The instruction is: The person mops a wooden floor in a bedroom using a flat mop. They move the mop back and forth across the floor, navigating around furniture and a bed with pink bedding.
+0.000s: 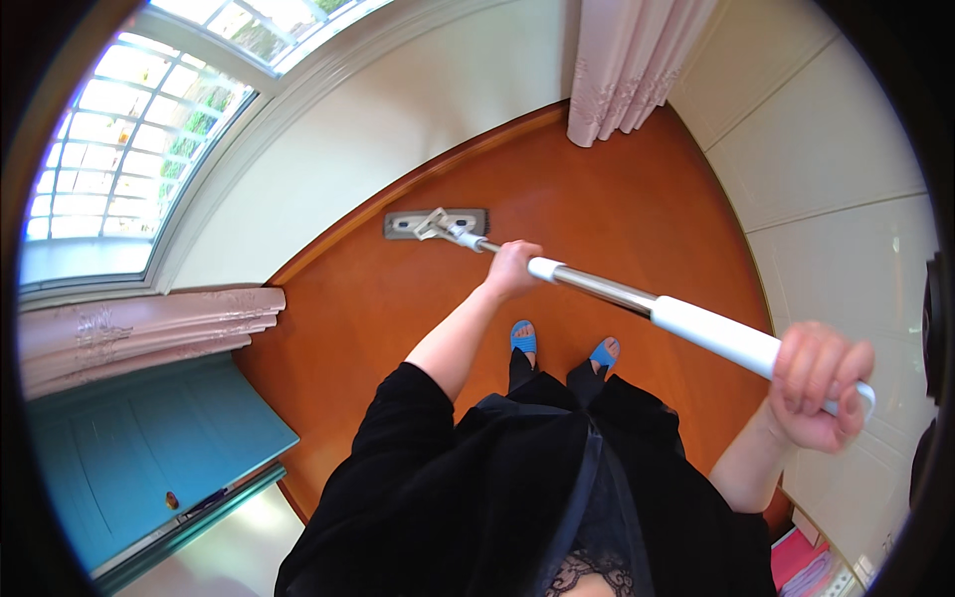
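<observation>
A flat mop with a white and steel pole (608,289) slants across the view in front of my body. My right hand (821,384) is closed around the white grip near the pole's top end and looks slightly blurred. Lower down, my left hand (515,269) wraps the pole just below a white collar. The grey rectangular mop head (436,224) lies on the reddish-brown floor (597,201), close to the wooden baseboard under the window. Its white swivel joint shows on top; the pad's underside is hidden.
My feet in blue slippers (524,337) stand behind the pole. A pink curtain (619,67) hangs at the far corner, another curtain (149,328) at left. A blue panel (157,448) with a knob is at lower left. White panels (835,254) line the right side.
</observation>
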Motion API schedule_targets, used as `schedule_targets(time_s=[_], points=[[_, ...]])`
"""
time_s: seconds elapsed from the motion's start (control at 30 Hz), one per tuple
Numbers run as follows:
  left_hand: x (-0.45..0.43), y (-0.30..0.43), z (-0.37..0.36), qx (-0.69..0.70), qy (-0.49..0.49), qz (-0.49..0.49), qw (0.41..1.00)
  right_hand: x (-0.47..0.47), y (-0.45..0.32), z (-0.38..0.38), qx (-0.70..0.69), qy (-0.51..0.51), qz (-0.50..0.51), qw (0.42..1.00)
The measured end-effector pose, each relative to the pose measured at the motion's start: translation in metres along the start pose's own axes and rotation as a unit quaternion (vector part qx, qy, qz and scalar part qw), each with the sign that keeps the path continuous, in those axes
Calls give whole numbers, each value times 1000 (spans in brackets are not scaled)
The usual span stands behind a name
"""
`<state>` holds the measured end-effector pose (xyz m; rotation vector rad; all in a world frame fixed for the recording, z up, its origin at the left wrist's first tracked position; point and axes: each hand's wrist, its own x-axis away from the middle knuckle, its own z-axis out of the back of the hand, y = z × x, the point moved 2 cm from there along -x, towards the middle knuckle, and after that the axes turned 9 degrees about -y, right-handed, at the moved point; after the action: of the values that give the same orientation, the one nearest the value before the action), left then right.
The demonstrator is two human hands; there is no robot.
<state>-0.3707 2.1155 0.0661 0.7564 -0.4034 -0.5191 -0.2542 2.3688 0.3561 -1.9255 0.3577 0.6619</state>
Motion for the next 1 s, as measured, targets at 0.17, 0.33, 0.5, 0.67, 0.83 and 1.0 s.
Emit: schedule_targets(time_s=[0.17,0.33,0.5,0.67,0.83,1.0], points=[[59,-54,-8,-23,65,62,996,-9,43,-8,-76,-104,-37,991],[101,-40,-22,24,2,115,993,-3,34,-22,-107,-128,-51,985],[75,30,-42,49,-131,32,990,22,-37,12,-68,-61,-10,996],[25,88,-61,59,-174,-54,981,50,-111,18,45,-9,63,997],[-23,87,-59,24,-163,-95,982,69,-107,-1,137,101,91,981],[-34,47,-28,-3,-129,-69,989,57,-59,16,61,106,52,991]])
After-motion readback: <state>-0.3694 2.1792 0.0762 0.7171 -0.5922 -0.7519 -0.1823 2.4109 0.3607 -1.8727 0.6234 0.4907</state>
